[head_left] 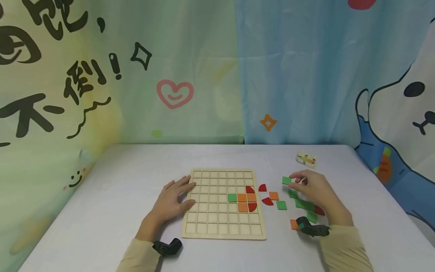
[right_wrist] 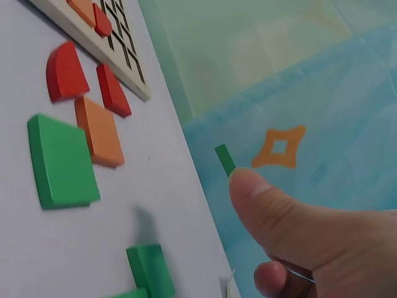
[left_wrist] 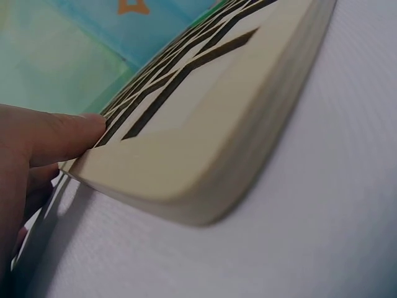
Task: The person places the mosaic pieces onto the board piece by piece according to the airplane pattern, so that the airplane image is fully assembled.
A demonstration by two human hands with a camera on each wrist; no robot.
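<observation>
A pale wooden grid board (head_left: 210, 228) lies on the table. My left hand (head_left: 171, 202) rests at its left edge with fingers spread, the thumb (left_wrist: 68, 133) touching the top of the rim. Set in the board's cells are a green square (head_left: 232, 197), three orange squares (head_left: 241, 198) and two red quarter-round tiles (head_left: 252, 207). Right of the board, my right hand (head_left: 316, 187) pinches a green square tile (head_left: 286, 180) between thumb and fingers. In the right wrist view that tile (right_wrist: 224, 159) shows edge-on above the thumb, raised off the table.
Between board and right hand lie loose red pieces (head_left: 267, 201), an orange square (head_left: 273, 195) and a green square (head_left: 281, 205). More green tiles (head_left: 304, 204) and a red piece (head_left: 319, 210) lie under the right forearm. A patterned card (head_left: 307, 159) sits at the back right.
</observation>
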